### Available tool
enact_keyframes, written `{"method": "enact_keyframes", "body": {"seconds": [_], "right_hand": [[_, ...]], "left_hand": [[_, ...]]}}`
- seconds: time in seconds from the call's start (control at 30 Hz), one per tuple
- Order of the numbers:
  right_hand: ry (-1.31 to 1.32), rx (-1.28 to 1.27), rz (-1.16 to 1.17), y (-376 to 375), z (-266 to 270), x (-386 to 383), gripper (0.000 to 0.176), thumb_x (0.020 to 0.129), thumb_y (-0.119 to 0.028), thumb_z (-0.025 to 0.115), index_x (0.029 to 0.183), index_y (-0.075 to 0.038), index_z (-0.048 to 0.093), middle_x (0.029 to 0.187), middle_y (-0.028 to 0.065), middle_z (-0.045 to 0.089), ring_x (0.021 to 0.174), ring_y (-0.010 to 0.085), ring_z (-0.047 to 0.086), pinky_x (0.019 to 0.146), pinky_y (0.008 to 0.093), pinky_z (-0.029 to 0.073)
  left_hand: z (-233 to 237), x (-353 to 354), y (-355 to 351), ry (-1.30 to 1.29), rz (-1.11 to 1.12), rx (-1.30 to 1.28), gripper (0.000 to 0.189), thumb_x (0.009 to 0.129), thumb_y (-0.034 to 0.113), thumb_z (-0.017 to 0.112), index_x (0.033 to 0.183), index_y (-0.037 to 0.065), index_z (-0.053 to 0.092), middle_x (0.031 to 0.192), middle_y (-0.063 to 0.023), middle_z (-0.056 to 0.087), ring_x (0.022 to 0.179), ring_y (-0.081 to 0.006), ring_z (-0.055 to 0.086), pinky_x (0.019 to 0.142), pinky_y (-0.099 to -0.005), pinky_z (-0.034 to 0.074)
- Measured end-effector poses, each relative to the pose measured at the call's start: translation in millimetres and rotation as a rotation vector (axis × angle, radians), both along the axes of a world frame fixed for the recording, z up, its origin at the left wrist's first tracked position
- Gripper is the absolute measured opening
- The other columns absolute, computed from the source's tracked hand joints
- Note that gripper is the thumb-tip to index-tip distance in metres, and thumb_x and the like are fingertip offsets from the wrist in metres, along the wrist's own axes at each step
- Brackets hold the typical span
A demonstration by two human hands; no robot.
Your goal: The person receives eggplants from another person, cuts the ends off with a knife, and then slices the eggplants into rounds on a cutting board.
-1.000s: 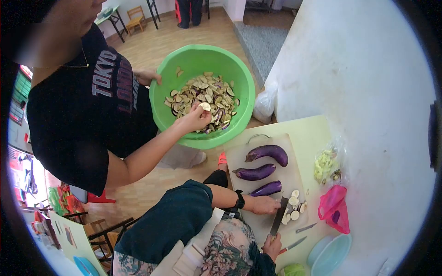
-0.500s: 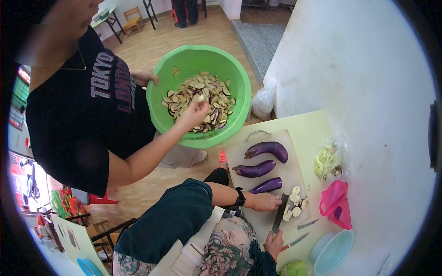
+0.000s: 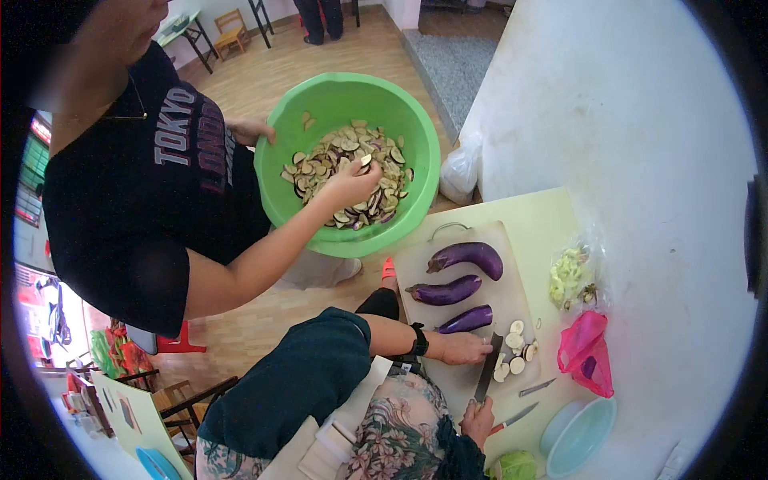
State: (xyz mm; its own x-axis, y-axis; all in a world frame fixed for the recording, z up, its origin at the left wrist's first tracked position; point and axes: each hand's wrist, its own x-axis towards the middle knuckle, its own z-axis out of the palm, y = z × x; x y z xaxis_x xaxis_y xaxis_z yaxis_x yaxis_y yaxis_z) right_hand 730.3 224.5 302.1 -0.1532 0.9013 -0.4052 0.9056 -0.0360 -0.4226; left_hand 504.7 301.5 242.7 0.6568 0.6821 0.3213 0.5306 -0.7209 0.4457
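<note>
My left hand [image 3: 464, 349], with a black band at its wrist, is closed against the blade on the white cutting board [image 3: 416, 252]; what lies under its fingers is hidden. My right hand [image 3: 478, 420] grips the handle of a dark-bladed knife [image 3: 490, 370]. Round pale eggplant slices [image 3: 516, 366] lie just beyond the blade. Two whole purple eggplants [image 3: 470, 258] [image 3: 448, 290] and a cut eggplant [image 3: 466, 319] rest on the board, the cut one nearest my left hand.
A co-worker at the left holds a green basin [image 3: 426, 180] of eggplant slices, one hand inside it. Two small knives [image 3: 537, 387] [image 3: 514, 418], a pink bag [image 3: 584, 352], a clear bag of green scraps [image 3: 570, 276], a blue basin [image 3: 588, 436] and a cabbage [image 3: 513, 466] are on the table.
Inside the green basin the co-worker's hand has moved to the right and now pinches a dark-edged slice. My hands and the knife keep nearly the same pose.
</note>
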Motion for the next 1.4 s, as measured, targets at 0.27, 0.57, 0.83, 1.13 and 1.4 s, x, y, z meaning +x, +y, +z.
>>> {"method": "enact_keyframes", "body": {"seconds": [0.27, 0.57, 0.83, 1.13, 1.4], "right_hand": [[-0.039, -0.072, -0.035, 3, 15, -10, 0.039, 0.086, -0.024, 0.054, 0.116, 0.000, 0.048, 0.079, 0.0235, 0.063, 0.076, 0.0420, 0.060, 0.070, 0.0483, 0.044], [-0.033, 0.091, 0.061, 1, 8, -6, 0.035, 0.085, -0.022, 0.055, 0.110, 0.002, 0.049, 0.062, 0.0193, 0.059, 0.051, 0.0315, 0.061, 0.056, 0.0424, 0.046], [-0.034, 0.085, 0.079, 0, -9, 7, 0.035, 0.086, -0.022, 0.054, 0.111, 0.003, 0.049, 0.058, 0.0167, 0.059, 0.049, 0.0298, 0.061, 0.053, 0.0392, 0.047], [-0.025, -0.075, 0.001, 4, 13, -7, 0.038, 0.085, -0.023, 0.054, 0.114, 0.000, 0.047, 0.080, 0.0257, 0.061, 0.074, 0.0456, 0.058, 0.066, 0.0521, 0.042], [-0.034, -0.084, -0.008, 5, 11, -6, 0.037, 0.085, -0.023, 0.054, 0.114, 0.000, 0.047, 0.078, 0.0256, 0.061, 0.074, 0.0445, 0.058, 0.066, 0.0515, 0.042]], "left_hand": [[-6, 4, 2, -0.008, -0.015, -0.056, 0.013, 0.073, 0.012, 0.054, 0.076, 0.000, 0.059, 0.092, -0.0155, 0.049, 0.092, -0.0295, 0.052, 0.075, -0.0372, 0.049], [0, 0, 2, -0.045, -0.029, -0.092, 0.013, 0.073, 0.007, 0.052, 0.077, -0.004, 0.057, 0.096, -0.0185, 0.049, 0.092, -0.0338, 0.053, 0.075, -0.0407, 0.049], [0, 2, 1, -0.042, 0.003, -0.081, 0.013, 0.072, 0.011, 0.054, 0.075, 0.000, 0.058, 0.092, -0.0153, 0.049, 0.088, -0.0299, 0.053, 0.072, -0.0387, 0.049], [-8, 4, 1, -0.056, 0.030, 0.029, 0.011, 0.071, 0.013, 0.054, 0.070, 0.003, 0.059, 0.089, -0.0131, 0.050, 0.081, -0.0282, 0.055, 0.066, -0.0355, 0.050], [-3, 2, 1, -0.083, 0.030, 0.032, 0.013, 0.071, 0.012, 0.053, 0.068, 0.001, 0.059, 0.089, -0.0142, 0.049, 0.085, -0.0281, 0.054, 0.068, -0.0356, 0.049]]}}
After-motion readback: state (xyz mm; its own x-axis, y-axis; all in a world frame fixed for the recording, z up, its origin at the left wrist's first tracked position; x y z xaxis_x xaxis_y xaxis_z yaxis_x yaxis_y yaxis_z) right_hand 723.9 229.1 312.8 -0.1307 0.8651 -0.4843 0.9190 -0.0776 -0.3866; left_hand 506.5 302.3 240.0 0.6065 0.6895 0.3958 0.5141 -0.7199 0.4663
